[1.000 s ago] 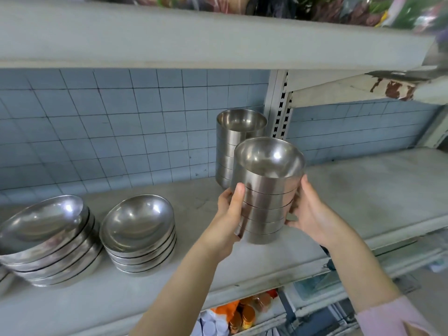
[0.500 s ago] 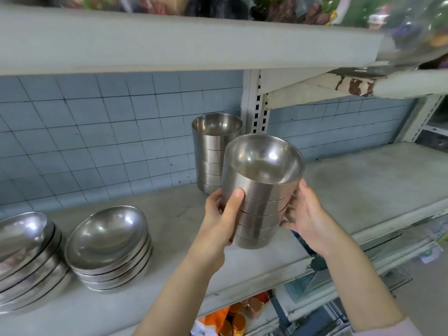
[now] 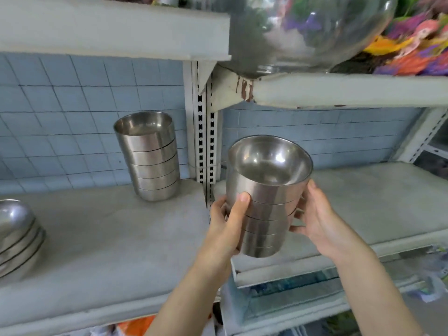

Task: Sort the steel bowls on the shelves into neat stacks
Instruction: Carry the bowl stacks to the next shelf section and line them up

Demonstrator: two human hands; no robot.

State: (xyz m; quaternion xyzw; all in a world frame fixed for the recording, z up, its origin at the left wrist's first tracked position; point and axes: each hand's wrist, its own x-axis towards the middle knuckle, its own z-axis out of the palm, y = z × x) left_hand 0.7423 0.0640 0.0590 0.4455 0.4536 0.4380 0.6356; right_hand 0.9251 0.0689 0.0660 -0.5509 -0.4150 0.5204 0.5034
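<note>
I hold a stack of several small steel bowls (image 3: 266, 202) in the air between both hands, in front of the gap between two shelf sections. My left hand (image 3: 228, 229) grips its left side with the thumb across the front. My right hand (image 3: 317, 221) cups its right side with curled fingers. A second stack of the same small bowls (image 3: 150, 156) stands upright at the back of the left shelf (image 3: 101, 238) against the tiled wall. At the far left edge sits a stack of wider shallow steel bowls (image 3: 17, 238), partly cut off.
A slotted upright post (image 3: 204, 132) divides the left shelf from the right shelf (image 3: 378, 197), which lies a bit lower. An upper shelf (image 3: 339, 90) overhangs close above, bearing a large glass bowl (image 3: 310, 32) and colourful items. Goods sit on the shelf below.
The held stack has moved to the right, from over the left shelf to the front of the post. The view swung right, so the shallow bowl stacks slid to the left edge.
</note>
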